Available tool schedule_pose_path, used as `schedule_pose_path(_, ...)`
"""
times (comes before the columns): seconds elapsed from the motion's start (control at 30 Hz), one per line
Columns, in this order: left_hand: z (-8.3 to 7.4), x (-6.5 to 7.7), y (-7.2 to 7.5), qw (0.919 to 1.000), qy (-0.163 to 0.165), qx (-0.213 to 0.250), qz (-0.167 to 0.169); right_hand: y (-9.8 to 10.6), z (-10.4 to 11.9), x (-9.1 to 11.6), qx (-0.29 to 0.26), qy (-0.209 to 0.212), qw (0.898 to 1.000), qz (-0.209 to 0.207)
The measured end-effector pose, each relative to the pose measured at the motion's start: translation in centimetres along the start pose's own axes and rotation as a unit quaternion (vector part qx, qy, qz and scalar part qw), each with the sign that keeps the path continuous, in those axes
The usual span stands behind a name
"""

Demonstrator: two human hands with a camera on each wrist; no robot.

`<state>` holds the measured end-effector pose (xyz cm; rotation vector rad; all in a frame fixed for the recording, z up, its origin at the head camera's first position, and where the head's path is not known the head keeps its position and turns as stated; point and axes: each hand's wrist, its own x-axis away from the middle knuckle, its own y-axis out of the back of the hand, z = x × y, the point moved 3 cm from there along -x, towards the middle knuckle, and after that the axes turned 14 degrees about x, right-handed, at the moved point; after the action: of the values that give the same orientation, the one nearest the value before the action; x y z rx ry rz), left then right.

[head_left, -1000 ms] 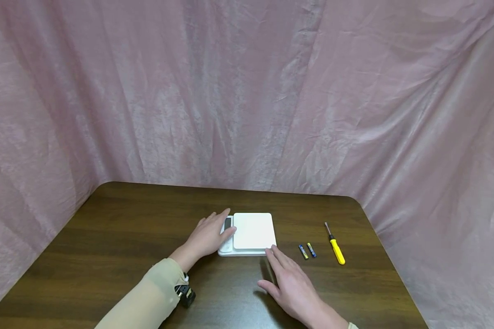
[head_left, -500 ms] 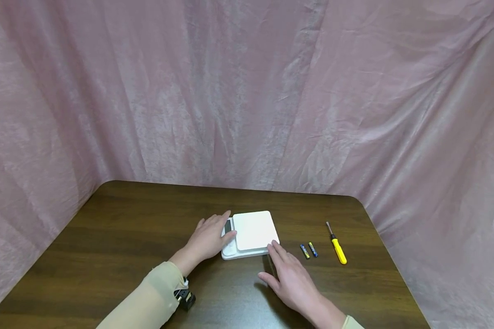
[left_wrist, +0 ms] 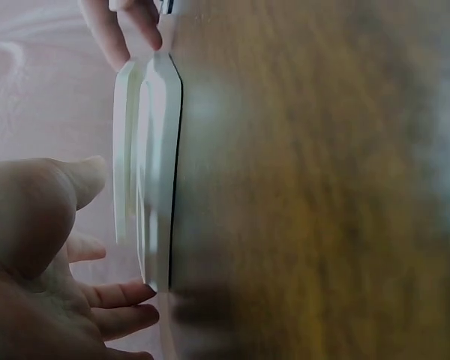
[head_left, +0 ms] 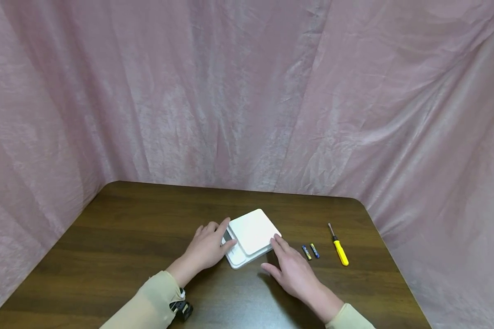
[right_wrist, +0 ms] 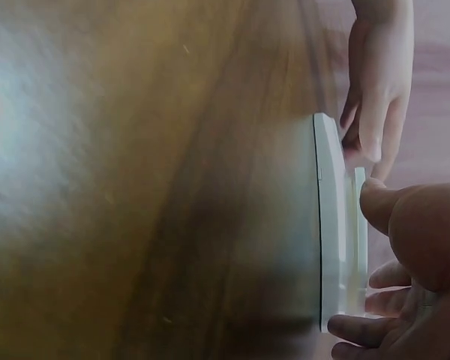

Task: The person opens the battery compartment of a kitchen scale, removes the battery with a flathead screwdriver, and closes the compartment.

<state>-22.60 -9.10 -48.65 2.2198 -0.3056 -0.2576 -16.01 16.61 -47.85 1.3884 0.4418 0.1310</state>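
Observation:
A white digital kitchen scale (head_left: 254, 232) with a square platform lies turned at an angle on the table. In the head view my left hand (head_left: 206, 246) touches its display end, partly covering the dark display (head_left: 227, 236). Relaxed fingers of that hand (left_wrist: 37, 247) meet the scale's edge in the left wrist view. My right hand (head_left: 293, 269) touches the opposite near corner with fairly straight fingers, its thumb held apart. From the right wrist view, fingertips of the right hand (right_wrist: 412, 277) rest along the side of the scale (right_wrist: 330, 225).
Two small blue-and-yellow batteries (head_left: 306, 252) lie to the right of the right hand. Beyond them is a screwdriver (head_left: 340, 252) with a yellow handle. Pink curtains (head_left: 247, 91) hang behind the brown wooden table (head_left: 148, 214).
The scale has turned counterclockwise on the table between both hands. Its right near corner has swung away and its display end has come nearer. The hands have shifted slightly with it.

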Motion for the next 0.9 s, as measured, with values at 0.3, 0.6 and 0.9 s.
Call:
schedule_pose_path(0.3, -0.5, 1.4, -0.2, 0.9994, -0.029, -0.011, -0.017, 0.0, -0.7, -1.6, -0.009, 0.006, 1.0, -0.016)
schedule_pose_path(0.6, -1.3, 3.0, -0.4, 0.9988, -0.049, 0.003, 0.001, -0.6, -1.4, -3.3, -0.013, -0.004, 1.0, 0.013)
schedule_pose_path(0.9, -2.5, 4.4, -0.5, 0.9965, -0.083, 0.0, 0.01, -0.5, -1.6, -4.3, -0.022, -0.008, 0.999, 0.047)
